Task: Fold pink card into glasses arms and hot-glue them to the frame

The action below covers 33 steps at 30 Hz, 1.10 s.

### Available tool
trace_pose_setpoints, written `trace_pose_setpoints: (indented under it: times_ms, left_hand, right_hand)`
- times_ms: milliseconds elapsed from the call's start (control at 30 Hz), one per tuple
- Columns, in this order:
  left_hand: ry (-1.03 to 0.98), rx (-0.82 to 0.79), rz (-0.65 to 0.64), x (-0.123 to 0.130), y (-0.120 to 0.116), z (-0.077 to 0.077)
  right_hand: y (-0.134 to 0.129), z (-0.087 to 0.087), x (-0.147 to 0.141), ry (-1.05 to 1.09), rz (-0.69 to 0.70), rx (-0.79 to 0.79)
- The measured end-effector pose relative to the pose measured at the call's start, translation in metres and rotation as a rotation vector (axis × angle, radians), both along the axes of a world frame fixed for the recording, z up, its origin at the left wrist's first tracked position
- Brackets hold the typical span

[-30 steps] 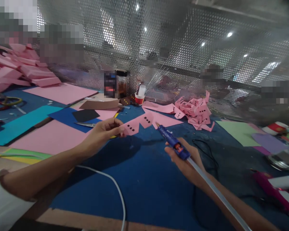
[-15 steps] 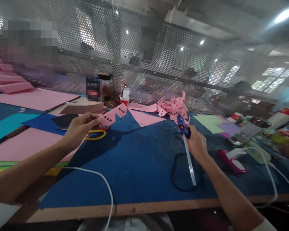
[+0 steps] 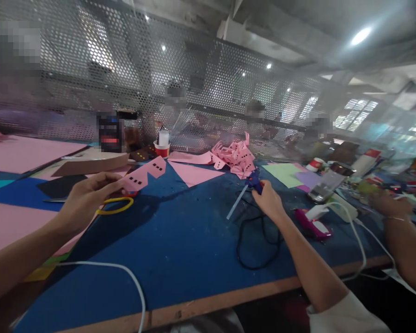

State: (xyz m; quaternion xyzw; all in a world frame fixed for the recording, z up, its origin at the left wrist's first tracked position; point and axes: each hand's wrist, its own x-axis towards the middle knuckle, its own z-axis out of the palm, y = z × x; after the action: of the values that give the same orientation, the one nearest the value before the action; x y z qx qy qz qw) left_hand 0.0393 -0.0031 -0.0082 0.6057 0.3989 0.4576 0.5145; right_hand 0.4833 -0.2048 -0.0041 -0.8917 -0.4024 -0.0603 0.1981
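Note:
Between the thumb and fingers of my left hand (image 3: 86, 199) is a pink paper cutout (image 3: 143, 175) with small black squares and a notch in its edge. Just below that hand lie scissors (image 3: 116, 206) with a yellow handle. My right hand (image 3: 269, 201) grips a blue glue gun (image 3: 253, 179), and a clear glue stick (image 3: 236, 203) sticks out of its back. Behind the gun sits a heap of pink cut paper pieces (image 3: 235, 156), some with black squares. A pink paper triangle (image 3: 194, 173) lies flat between my hands.
Coloured sheets (image 3: 24, 152) cover the left side. A red and white paper cup (image 3: 162, 149) stands at the back by a perforated metal screen (image 3: 208, 83). A black cord (image 3: 241, 259) and white cables (image 3: 131, 273) cross the table. Another person's arm (image 3: 402, 231) reaches in at right.
The glue gun has turned, so its glue stick now points down-left instead of toward me. My left hand still holds the pink cutout. The view has shifted right, showing another person's arm.

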Motion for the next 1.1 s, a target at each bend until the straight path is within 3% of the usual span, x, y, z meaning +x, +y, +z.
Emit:
trace_pose_setpoints:
  times_ms: [533, 867, 1100]
  left_hand:
    - [0.085, 0.078, -0.066, -0.004, 0.006, -0.008]
    - [0.148, 0.177, -0.165, 0.004, -0.017, 0.010]
    - [0.236, 0.201, -0.224, 0.006, -0.027, 0.005]
  right_hand:
    - [0.003, -0.010, 0.029, 0.044, -0.127, -0.101]
    - [0.000, -0.018, 0.037, 0.007, -0.136, -0.198]
    - [-0.002, -0.025, 0.043, -0.056, -0.113, -0.256]
